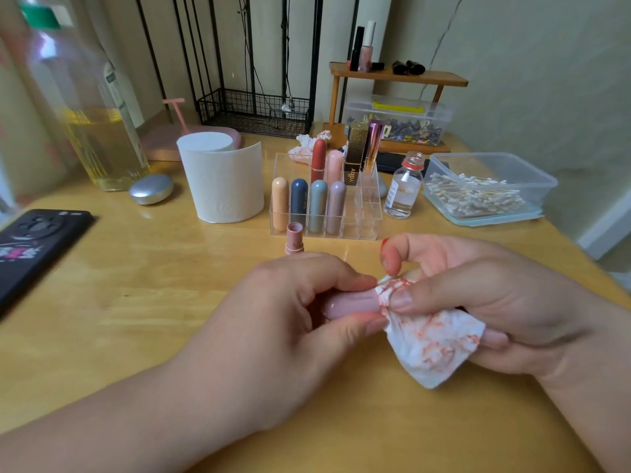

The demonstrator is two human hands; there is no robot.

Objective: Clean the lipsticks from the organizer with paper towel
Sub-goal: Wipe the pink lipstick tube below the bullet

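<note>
My left hand (290, 302) grips a pale pink lipstick tube (348, 304) lying sideways just above the table. My right hand (478, 295) pinches a piece of paper towel (433, 346) stained red, wrapped around the tube's right end. The tube's tip is hidden under the towel. Behind my hands stands a clear acrylic organizer (368, 213) holding several capped lipsticks in peach, navy, grey-blue, mauve, red and pink. A pink lipstick part (294, 238) stands upright on the table in front of the organizer.
A paper towel roll (222, 180) stands left of the organizer. A small open glass bottle (404, 187) and a tub of cotton swabs (485, 189) sit to the right. A phone (34, 244), an oil bottle (99, 124) and a silver tin (152, 188) are on the left.
</note>
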